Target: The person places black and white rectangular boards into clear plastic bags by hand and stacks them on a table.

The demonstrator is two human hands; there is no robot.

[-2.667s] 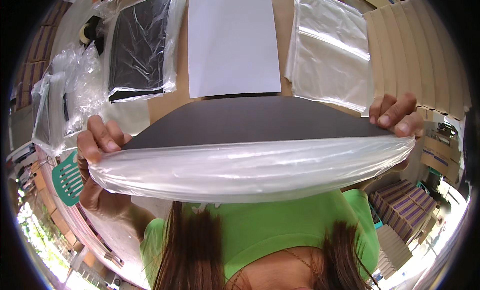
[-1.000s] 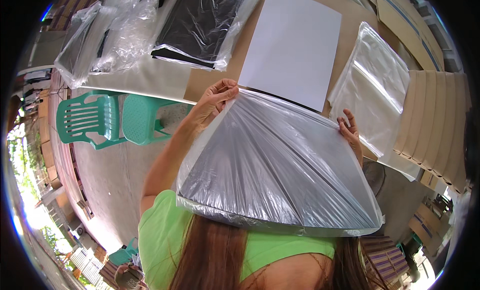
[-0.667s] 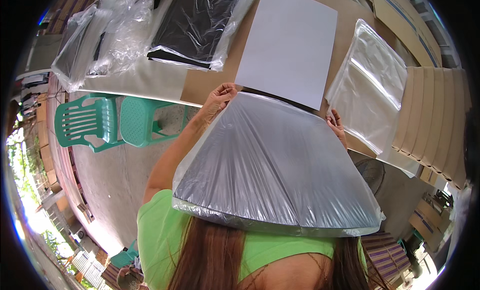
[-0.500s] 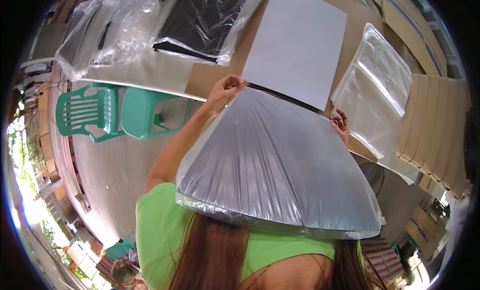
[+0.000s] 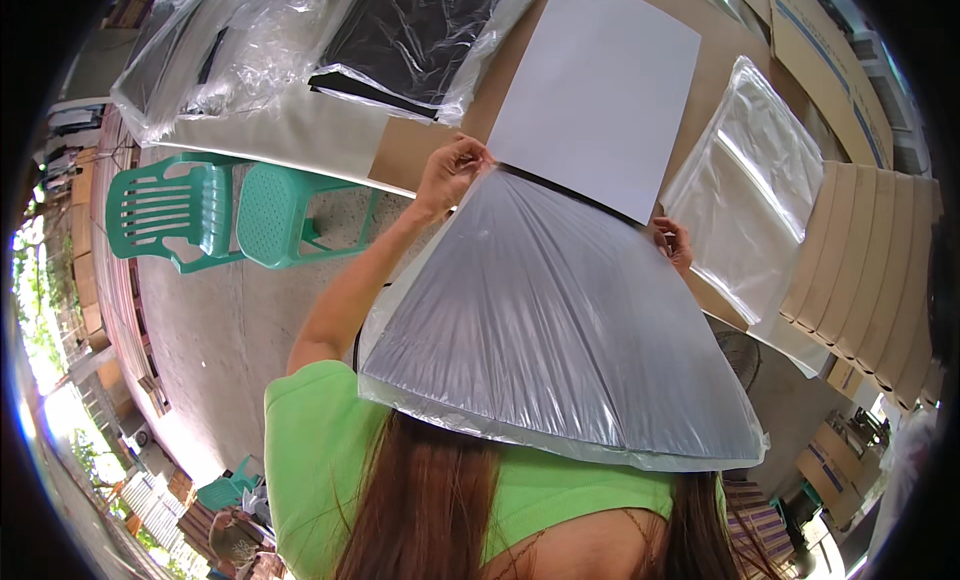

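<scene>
The left hand [image 5: 447, 175] and right hand [image 5: 676, 242] are pinching the bagged dark sheet [image 5: 545, 320] by its far corners. Keeping each grip clamped and level is what is keeping the clear bag [image 5: 470, 405] taut over the bench [image 5: 420, 150].

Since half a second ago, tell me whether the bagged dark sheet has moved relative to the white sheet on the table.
No. The bagged dark sheet still meets the white sheet at its near edge, pinched at both far corners by the left hand and right hand.

1. A clear plastic bag [image 5: 560, 330] with a dark sheet inside, held up, fills the middle.
2. A flat stack of clear bags [image 5: 750, 180] lies on the surface at right.
3. A bagged black sheet [image 5: 420, 35] lies at the top.
4. Crumpled clear bags [image 5: 215, 50] lie at top left.
5. Flattened brown cartons [image 5: 870, 270] are stacked at the right edge.
</scene>
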